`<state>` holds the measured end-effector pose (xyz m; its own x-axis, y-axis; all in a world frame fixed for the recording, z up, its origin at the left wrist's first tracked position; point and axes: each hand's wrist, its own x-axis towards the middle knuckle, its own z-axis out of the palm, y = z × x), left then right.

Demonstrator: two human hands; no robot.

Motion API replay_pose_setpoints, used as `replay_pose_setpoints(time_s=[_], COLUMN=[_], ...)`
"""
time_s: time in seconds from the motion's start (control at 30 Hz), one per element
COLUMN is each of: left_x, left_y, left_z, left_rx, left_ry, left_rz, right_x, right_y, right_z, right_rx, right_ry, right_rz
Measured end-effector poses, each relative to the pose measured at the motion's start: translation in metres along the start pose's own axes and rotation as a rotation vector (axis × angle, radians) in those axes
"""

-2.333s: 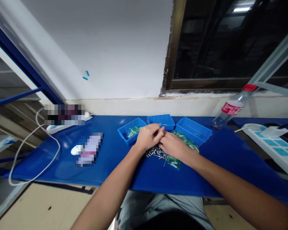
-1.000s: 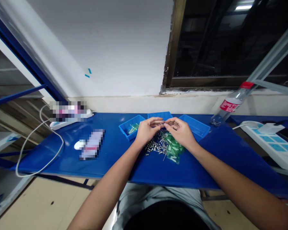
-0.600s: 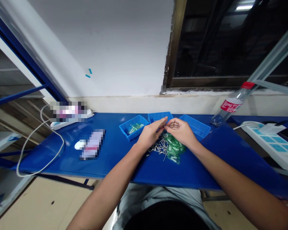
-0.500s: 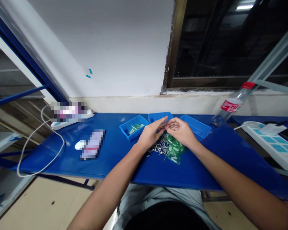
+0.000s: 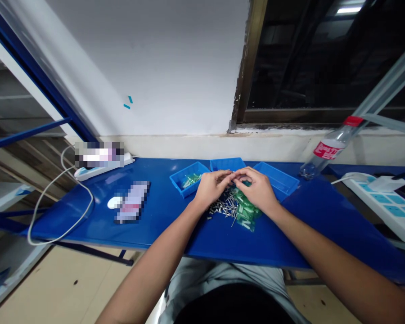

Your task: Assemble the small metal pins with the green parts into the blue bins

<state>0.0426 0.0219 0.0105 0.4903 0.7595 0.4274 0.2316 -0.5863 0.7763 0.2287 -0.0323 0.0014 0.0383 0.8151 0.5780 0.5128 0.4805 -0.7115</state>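
My left hand (image 5: pixel 213 186) and my right hand (image 5: pixel 254 185) meet at the fingertips in front of the middle blue bin (image 5: pixel 227 164). Both are closed in a pinch; whatever lies between the fingers is too small to make out. Beneath them is a pile of silver rivet-like metal pins (image 5: pixel 225 207). Small green plastic packets (image 5: pixel 246 211) with white pieces lie beside the pins, partly under my right hand. The left blue bin (image 5: pixel 180 191) holds a few similar green packets. The right blue bin (image 5: pixel 283 183) stands behind my right hand.
A clear bottle with a red cap (image 5: pixel 327 150) stands at the back right, near a white power strip (image 5: pixel 388 211). To the left lie a blurred phone-like object (image 5: pixel 133 202), a white round object (image 5: pixel 114 203) and a looping white cable (image 5: pixel 91 198). A wall rises behind the blue table (image 5: pixel 165 225).
My hands have come down slightly toward the pile, and the fingers of both have drawn closer together in a pinch. The view has shifted a little.
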Motion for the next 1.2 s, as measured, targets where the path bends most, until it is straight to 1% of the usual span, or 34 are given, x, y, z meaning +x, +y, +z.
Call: replay_pose_setpoints(time_s=[0.07,0.23,0.37,0.47,0.53,0.63,0.73,0.8,0.87,0.93,0.97,1.0,1.07,1.13,1.2], left_x=[0.001,0.003,0.002,0.001,-0.001,-0.002,-0.002,-0.003,-0.003,-0.003,-0.002,-0.002,-0.001,-0.001,-0.002], left_y=[-0.004,-0.011,-0.014,-0.016,-0.017,-0.017,-0.013,-0.009,-0.005,-0.001,0.000,0.001,0.002,0.001,0.001], left_z=[0.000,0.003,0.006,0.008,0.008,0.008,0.005,0.002,-0.002,-0.006,-0.007,-0.008,-0.011,-0.013,-0.015], left_rx=[-0.009,-0.039,-0.079,-0.115,-0.151,-0.192,-0.150,-0.076,-0.014,0.012,0.018,0.023,0.051,0.121,0.215], left_ry=[0.018,0.018,0.020,0.024,0.035,0.053,0.072,0.065,0.060,0.104,0.138,0.172,0.218,0.221,0.186], left_rz=[-0.001,0.056,0.065,0.069,0.067,0.069,0.086,0.112,0.136,0.138,0.133,0.129,0.133,0.162,0.206], right_x=[0.000,0.000,0.001,0.000,0.000,-0.001,0.001,0.006,0.011,0.017,0.019,0.020,0.019,0.016,0.013], right_y=[0.000,0.004,0.012,0.012,0.008,-0.005,-0.016,-0.016,-0.009,0.004,0.011,0.019,0.032,0.042,0.049], right_z=[0.001,0.002,0.001,0.000,0.000,0.000,-0.002,-0.008,-0.021,-0.039,-0.048,-0.057,-0.072,-0.081,-0.083], right_rx=[0.017,0.122,0.130,0.115,0.066,-0.061,-0.167,-0.232,-0.345,-0.527,-0.637,-0.734,-0.860,-0.925,-0.960], right_ry=[-0.015,0.021,-0.015,-0.056,-0.068,-0.078,-0.100,-0.093,-0.052,0.040,0.064,0.063,0.008,-0.026,-0.079], right_rz=[0.026,0.169,0.183,0.185,0.142,-0.008,-0.115,-0.139,-0.136,-0.097,-0.073,-0.043,0.024,0.119,0.192])
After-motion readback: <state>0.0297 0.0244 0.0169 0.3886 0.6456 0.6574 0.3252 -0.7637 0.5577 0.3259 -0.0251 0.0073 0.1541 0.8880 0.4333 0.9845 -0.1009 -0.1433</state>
